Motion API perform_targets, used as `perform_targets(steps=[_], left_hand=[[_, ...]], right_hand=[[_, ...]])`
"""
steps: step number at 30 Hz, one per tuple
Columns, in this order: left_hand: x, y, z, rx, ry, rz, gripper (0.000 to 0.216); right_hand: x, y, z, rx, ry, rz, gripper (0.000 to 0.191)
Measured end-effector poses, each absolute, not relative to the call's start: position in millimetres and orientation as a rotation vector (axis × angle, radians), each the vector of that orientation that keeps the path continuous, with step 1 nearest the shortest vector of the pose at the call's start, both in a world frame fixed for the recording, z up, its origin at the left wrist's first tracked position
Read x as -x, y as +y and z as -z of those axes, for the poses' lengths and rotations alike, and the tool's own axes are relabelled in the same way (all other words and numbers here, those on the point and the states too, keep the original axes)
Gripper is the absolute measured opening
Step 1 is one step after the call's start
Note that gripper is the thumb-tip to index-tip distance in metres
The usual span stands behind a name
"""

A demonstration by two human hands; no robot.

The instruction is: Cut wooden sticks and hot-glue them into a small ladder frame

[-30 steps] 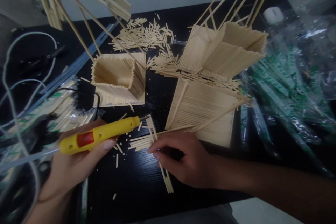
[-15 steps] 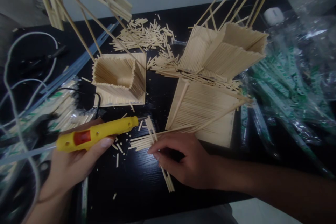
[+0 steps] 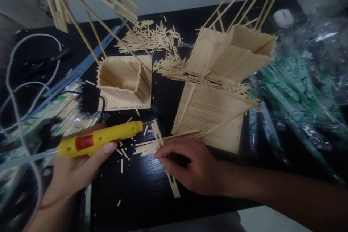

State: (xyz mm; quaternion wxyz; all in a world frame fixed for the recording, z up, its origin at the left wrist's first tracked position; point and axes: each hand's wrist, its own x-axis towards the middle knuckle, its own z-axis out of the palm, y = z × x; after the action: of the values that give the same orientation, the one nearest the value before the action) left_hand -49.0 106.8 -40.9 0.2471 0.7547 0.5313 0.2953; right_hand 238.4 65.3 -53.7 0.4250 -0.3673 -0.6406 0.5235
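Observation:
My left hand (image 3: 84, 163) is wrapped round a yellow hot glue gun (image 3: 100, 138) with a red window. A clear glue stick (image 3: 29, 159) runs into its rear, and its nozzle meets the upper end of a small frame of thin wooden sticks (image 3: 174, 186). Thumb and forefinger of my right hand (image 3: 187, 161) pinch that stick frame near its middle; the part under the fingers is hidden. Several loose sticks (image 3: 146, 148) lie beneath it, partly under my right hand.
A wooden stick box (image 3: 122, 96) on a base stands behind the glue gun. Another stick box (image 3: 241, 56) leans at back right, near a flat stick panel (image 3: 217, 116). Cut pieces (image 3: 152, 36) pile at the back. Plastic packets (image 3: 293, 90) lie right, a white cable (image 3: 11, 90) left.
Both hands, the glue gun and the stick frame stay nearly where they were. The whole view has shifted very slightly.

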Motion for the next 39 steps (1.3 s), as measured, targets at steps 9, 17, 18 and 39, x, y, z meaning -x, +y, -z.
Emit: perform_targets(steps=[9,17,18,39], left_hand=[[43,112,33,-2.066,1.42,-0.784,0.022],[44,110,28,-1.999,1.339,-0.76,0.015],[44,110,28,-1.991,1.374,-0.792,0.013],[48,111,31,-2.097,1.256,-0.779,0.013]], right_hand=[[-240,65,53,0.94,-1.607,-1.336,0.014],[-240,65,53,0.942,-1.605,-1.326,0.015],[-240,65,53,0.937,-1.608,-1.324,0.015],[-241,66,49,0.89,-1.605,-1.39,0.016]])
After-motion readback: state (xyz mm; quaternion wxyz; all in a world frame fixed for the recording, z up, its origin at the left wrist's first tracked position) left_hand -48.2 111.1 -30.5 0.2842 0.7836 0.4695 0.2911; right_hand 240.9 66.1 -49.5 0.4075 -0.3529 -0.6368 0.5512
